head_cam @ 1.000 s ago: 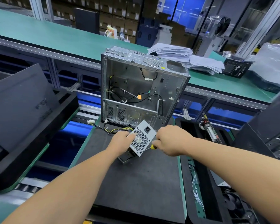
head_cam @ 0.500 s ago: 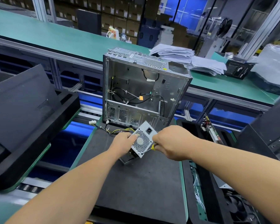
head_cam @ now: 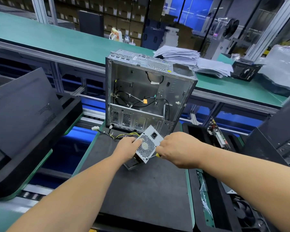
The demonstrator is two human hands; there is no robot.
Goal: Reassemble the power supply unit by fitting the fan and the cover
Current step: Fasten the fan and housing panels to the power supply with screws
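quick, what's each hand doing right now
Left hand: grips the power supply unit by its left edge, steadying it.
Right hand: closed around a screwdriver, tip at the unit's lower corner.

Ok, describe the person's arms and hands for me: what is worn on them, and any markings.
Both forearms are bare right up to the frame's edge; no sleeve shows. The left hand and the right hand wear no gloves. No watch, wristband or ring is visible, nor any markings on either arm. The undersides of the hands are hidden from the head camera.

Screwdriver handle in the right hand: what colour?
Yellow, with a dark band; the screwdriver handle peeks from the right hand in the head view.
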